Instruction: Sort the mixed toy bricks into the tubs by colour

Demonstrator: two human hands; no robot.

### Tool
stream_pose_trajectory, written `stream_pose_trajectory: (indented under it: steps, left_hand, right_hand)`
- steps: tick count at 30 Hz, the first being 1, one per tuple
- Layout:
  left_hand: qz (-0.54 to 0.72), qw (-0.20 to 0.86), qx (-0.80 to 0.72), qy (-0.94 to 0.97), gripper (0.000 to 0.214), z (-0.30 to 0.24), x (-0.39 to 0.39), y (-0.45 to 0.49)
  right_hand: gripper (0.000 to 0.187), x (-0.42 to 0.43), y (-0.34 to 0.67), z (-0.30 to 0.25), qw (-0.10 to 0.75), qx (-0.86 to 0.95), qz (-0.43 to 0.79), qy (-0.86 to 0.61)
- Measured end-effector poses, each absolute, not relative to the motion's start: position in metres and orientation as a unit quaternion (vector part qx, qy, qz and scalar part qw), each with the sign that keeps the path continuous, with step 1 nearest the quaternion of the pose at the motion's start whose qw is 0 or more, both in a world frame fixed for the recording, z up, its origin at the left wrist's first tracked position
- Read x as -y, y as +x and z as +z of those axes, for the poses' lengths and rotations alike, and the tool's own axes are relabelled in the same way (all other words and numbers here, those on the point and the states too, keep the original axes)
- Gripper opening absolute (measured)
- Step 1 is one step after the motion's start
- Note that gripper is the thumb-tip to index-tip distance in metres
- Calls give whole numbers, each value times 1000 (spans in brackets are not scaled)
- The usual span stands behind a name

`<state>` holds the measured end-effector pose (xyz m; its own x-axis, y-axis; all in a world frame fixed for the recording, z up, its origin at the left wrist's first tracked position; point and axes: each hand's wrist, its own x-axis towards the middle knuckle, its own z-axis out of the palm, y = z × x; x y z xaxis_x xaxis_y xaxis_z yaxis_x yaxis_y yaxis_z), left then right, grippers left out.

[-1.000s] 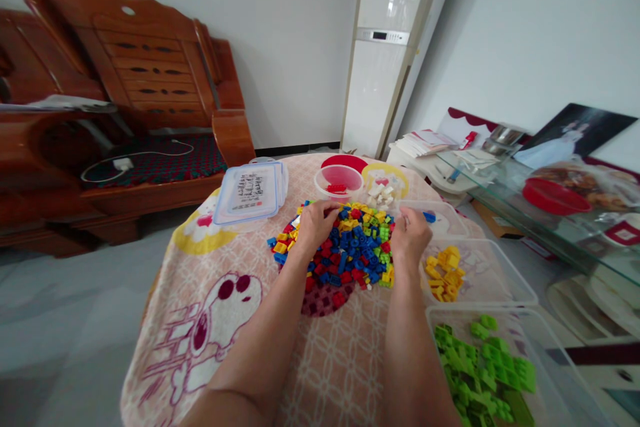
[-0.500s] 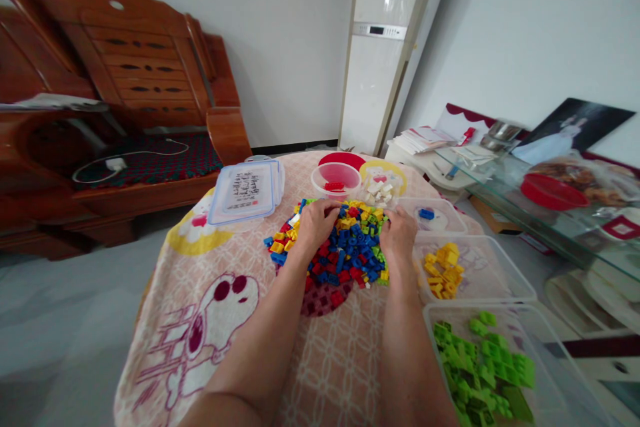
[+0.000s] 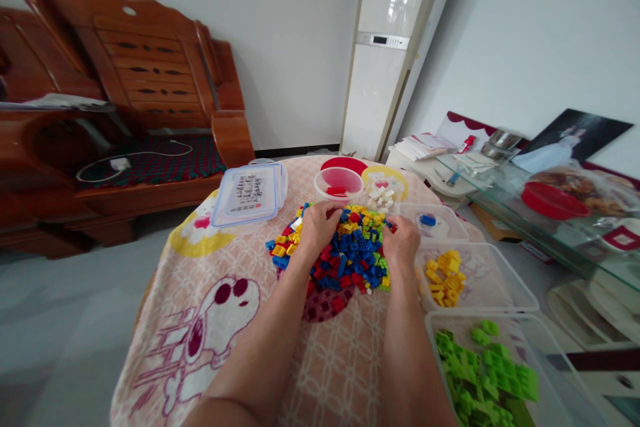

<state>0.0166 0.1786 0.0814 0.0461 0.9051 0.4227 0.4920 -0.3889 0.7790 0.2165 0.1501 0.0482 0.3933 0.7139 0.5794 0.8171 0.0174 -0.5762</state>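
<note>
A heap of small red, blue, yellow and green bricks lies on a round table under a cartoon-print cloth. My left hand rests on the heap's far left side with its fingers curled down into the bricks. On the heap's right edge, my right hand has its fingers bent and pressed together near a red piece. What either hand grips is hidden by the fingers.
A stack of clear lids lies at the back left. A red-brick tub and loose white bricks sit behind the heap. On the right stand clear boxes: blue brick, yellow bricks, green bricks. A wooden bench stands at the left.
My right hand let a blue brick go into the small clear box and came back left onto the heap. My left hand stayed on the heap.
</note>
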Motion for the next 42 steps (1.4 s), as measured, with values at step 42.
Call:
stream_pose_trajectory:
  steps: [42]
  left_hand:
    - [495, 515, -382, 587, 28, 72, -179, 36]
  right_hand:
    - [31, -148, 182, 66, 630, 475, 321, -525]
